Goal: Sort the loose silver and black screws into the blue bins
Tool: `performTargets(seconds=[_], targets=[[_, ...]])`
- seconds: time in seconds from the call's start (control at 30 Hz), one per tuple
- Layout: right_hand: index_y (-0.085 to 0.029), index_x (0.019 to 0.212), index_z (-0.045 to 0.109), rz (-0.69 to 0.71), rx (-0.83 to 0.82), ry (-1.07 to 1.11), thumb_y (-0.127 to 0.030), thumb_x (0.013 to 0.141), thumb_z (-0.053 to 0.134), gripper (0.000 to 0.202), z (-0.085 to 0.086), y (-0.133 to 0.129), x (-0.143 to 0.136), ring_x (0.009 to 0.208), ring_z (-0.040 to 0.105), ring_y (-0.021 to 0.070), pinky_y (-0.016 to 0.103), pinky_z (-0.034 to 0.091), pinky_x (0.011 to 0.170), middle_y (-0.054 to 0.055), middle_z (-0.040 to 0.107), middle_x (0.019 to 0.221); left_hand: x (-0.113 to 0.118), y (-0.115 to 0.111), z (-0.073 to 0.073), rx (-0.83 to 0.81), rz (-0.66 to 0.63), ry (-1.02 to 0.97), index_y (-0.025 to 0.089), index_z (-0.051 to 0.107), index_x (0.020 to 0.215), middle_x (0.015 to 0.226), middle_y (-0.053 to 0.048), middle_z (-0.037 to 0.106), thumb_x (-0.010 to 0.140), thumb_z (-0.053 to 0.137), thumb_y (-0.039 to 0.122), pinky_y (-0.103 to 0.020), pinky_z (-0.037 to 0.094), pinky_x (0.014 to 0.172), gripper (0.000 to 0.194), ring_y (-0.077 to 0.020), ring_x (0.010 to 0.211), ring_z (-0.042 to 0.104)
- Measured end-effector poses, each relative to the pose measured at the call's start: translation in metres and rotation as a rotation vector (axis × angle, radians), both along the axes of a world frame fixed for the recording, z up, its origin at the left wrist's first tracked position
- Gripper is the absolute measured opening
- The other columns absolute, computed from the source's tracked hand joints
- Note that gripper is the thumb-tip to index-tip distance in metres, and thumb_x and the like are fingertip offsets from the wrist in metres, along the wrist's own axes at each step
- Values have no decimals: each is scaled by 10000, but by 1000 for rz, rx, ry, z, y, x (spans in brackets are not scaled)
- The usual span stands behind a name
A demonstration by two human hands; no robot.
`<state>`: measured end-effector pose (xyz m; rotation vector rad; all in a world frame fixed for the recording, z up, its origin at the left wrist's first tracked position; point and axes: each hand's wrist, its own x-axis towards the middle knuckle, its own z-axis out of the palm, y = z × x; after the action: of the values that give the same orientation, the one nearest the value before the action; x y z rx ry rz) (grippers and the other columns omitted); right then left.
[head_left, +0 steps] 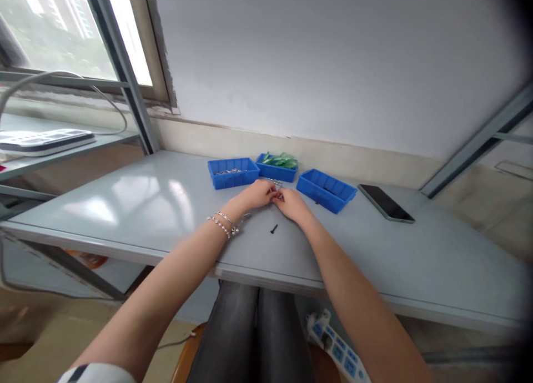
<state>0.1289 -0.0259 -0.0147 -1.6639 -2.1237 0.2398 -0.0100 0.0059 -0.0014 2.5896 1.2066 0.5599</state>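
Note:
My left hand (260, 193) and my right hand (291, 204) meet over the grey table, fingertips pinched close together. Whatever they hold between them is too small to make out. Just beyond the fingers lie thin silvery pieces (275, 181). A dark screw (273, 228) rests on the tabletop, nearer to me than the hands. Behind my left hand stands a blue bin (234, 181) with small silvery metal pieces inside. A second blue bin (278, 173) holds green plastic packets (281, 160). To the right, a third blue bin (320, 197) has a few dark small pieces in it.
A phone (387, 203) lies on the table (375, 255) right of the bins. The wall is directly behind, and metal posts (125, 66) rise at the table's ends. At far left, a white device (48, 141) sits on another shelf. A power strip (339, 347) is below the table.

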Motion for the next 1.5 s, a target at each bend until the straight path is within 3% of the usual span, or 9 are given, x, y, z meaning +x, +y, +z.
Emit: performTargets(seconds=[1.5], targets=[[-138,866,618,-3,15,-51,-210,800,466,181,-1,0,1,809,557,198,279,373,680,97,598,817,3,-5,2,-4,9,56,147,615,870,898,-81,637,808,421,205,-278,426,728,212,-176,779,568]])
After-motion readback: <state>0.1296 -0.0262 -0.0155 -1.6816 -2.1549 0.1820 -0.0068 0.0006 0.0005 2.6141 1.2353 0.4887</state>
